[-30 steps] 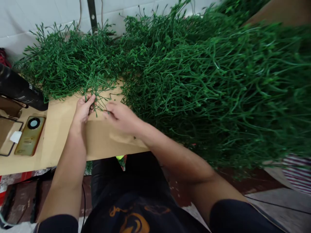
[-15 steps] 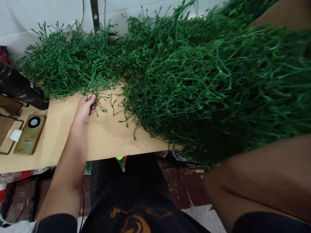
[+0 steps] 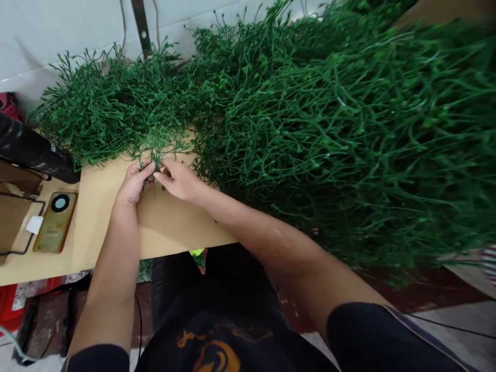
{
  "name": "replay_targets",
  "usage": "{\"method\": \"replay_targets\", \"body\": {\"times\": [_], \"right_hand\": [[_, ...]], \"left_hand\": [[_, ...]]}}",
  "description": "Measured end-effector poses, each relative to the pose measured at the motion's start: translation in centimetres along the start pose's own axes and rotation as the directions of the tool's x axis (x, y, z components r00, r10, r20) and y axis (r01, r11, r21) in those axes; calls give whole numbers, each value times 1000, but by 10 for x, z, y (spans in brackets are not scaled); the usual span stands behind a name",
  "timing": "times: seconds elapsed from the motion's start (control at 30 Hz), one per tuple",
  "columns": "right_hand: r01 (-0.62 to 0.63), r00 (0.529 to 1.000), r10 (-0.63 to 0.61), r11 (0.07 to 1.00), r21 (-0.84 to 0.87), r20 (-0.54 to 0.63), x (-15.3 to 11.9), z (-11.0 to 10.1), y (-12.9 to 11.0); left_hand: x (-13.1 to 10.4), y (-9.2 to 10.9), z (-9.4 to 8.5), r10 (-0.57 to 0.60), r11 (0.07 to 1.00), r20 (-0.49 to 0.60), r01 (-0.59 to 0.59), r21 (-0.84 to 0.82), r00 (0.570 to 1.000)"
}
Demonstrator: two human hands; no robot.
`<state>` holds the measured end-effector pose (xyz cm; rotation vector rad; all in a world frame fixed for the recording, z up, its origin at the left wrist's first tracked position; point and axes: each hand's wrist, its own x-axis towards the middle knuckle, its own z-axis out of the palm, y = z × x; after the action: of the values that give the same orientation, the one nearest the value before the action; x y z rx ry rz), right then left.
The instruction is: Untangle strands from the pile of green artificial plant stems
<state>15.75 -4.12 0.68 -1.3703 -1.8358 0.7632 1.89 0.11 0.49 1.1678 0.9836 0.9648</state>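
Observation:
My left hand (image 3: 136, 182) is closed around a small bunch of thin green plastic stems (image 3: 155, 150), near the front of the board. From the right, my right hand (image 3: 177, 178) meets it, its thumb and fingers pinched at the same stems. The two hands nearly touch, and their fingertips partly hide the stem ends. Behind them lies a long heap of green artificial stems (image 3: 104, 111). A much larger pile of the same stems (image 3: 329, 119) spreads over the right side, beyond my right forearm.
The tan board (image 3: 170, 227) lies under my hands. At its left are a black bottle (image 3: 36, 150) lying at a slant, a gold phone (image 3: 56, 222) and an open cardboard box (image 3: 13, 222). A white tiled wall (image 3: 77, 31) with a metal strip (image 3: 140, 26) stands behind.
My right arm has swung in from the far right, across the front of the large pile, bringing my right hand to the stems. My left hand keeps its hold in nearly the same spot.

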Motion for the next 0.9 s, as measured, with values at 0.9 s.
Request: {"method": "replay_targets", "body": {"times": [0.9], "right_hand": [[350,906,-304,929,-118,295,-61,-14,-67]], "left_hand": [[7,7,11,-68,977,-356,-10,-213,932]]}}
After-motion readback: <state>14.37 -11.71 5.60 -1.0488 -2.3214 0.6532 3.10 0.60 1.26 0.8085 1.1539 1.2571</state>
